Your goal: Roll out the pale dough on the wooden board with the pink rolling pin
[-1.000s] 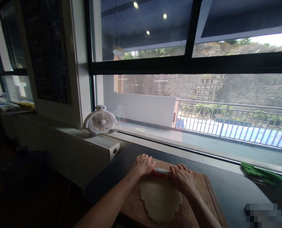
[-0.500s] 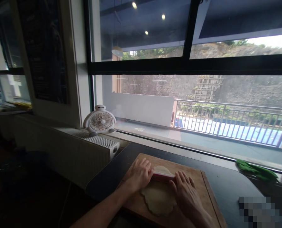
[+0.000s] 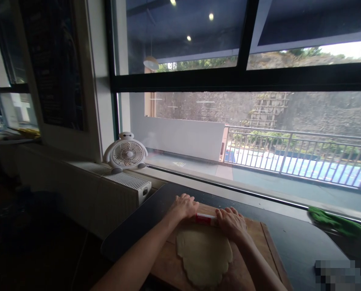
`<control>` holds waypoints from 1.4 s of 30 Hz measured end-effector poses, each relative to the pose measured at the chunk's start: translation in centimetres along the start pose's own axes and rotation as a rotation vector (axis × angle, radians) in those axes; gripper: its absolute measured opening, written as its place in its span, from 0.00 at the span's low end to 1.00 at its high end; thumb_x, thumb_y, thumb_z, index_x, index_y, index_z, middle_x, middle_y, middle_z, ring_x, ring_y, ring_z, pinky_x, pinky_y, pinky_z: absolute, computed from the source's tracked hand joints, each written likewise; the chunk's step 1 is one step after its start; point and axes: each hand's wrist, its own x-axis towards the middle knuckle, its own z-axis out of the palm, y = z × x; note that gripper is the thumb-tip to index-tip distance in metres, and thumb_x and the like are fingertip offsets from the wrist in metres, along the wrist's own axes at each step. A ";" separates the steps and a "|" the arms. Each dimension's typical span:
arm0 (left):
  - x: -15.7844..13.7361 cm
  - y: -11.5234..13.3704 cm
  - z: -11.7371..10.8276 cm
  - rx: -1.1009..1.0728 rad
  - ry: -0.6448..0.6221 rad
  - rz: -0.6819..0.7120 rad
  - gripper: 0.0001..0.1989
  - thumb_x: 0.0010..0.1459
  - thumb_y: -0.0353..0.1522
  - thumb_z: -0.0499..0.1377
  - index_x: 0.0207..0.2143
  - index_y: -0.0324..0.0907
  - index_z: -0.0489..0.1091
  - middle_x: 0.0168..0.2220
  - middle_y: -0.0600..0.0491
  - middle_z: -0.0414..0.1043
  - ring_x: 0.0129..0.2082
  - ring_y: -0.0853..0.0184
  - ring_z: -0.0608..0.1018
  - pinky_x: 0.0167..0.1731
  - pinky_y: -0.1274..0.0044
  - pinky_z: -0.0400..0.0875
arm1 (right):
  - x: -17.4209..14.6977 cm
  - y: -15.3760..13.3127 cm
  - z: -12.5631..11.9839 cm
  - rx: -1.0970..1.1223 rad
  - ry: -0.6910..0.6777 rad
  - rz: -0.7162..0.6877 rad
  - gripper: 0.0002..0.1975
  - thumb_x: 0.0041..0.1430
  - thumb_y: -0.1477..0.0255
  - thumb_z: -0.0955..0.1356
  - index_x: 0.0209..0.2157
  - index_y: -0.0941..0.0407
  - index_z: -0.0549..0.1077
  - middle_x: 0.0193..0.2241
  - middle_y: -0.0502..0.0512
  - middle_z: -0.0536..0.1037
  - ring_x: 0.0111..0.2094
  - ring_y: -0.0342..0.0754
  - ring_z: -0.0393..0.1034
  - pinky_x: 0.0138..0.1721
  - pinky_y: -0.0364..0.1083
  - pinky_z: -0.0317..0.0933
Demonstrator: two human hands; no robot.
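A flattened, wavy-edged sheet of dough (image 3: pixel 204 254) lies on a wooden board (image 3: pixel 261 238). Across its far edge is a rolling pin (image 3: pixel 205 218), red and white where it shows between my hands. My left hand (image 3: pixel 185 206) is closed over the pin's left end, fingers curled forward. Over the right end, my right hand (image 3: pixel 231 220) bends its fingers in the same way. Both palms hide the ends of the pin.
The board sits on a dark table (image 3: pixel 302 242) by a large window. A white fan (image 3: pixel 128 153) stands at the left, beside a radiator (image 3: pixel 119 198). A green cloth (image 3: pixel 335 222) lies at the right; a pixelated patch covers something below it.
Both hands have pushed the rolling pin forward, away from me, to the dough's far edge. More of the dough sheet shows now, and the view has shifted slightly.
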 end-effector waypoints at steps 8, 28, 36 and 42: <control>-8.6 0.0 -0.6 -0.068 0.201 0.213 0.20 0.63 0.41 0.42 0.39 0.46 0.72 0.42 0.51 0.73 0.48 0.60 0.68 0.51 0.67 0.54 | -9.3 -0.1 2.4 0.015 0.230 -0.068 0.26 0.63 0.58 0.53 0.58 0.54 0.60 0.59 0.54 0.59 0.61 0.53 0.47 0.59 0.54 0.39; 3.1 -0.6 1.2 -0.007 -0.121 -0.037 0.24 0.55 0.45 0.46 0.46 0.42 0.70 0.51 0.42 0.68 0.51 0.52 0.68 0.46 0.60 0.60 | 1.9 0.8 0.1 0.055 -0.052 0.038 0.25 0.64 0.59 0.49 0.42 0.50 0.72 0.41 0.57 0.74 0.47 0.52 0.63 0.42 0.51 0.55; -2.7 0.2 0.7 0.003 0.148 0.114 0.20 0.61 0.41 0.42 0.38 0.44 0.72 0.45 0.47 0.71 0.50 0.57 0.67 0.52 0.61 0.54 | -3.0 -0.5 0.2 0.048 0.103 0.044 0.27 0.65 0.60 0.47 0.47 0.51 0.70 0.50 0.55 0.70 0.56 0.53 0.55 0.53 0.54 0.47; -8.4 -0.3 0.4 -0.078 0.255 0.207 0.21 0.62 0.42 0.43 0.51 0.47 0.67 0.54 0.50 0.66 0.56 0.57 0.62 0.56 0.61 0.49 | -8.2 -0.3 4.0 0.016 0.249 0.016 0.31 0.61 0.53 0.52 0.59 0.56 0.58 0.61 0.56 0.54 0.62 0.56 0.46 0.59 0.57 0.40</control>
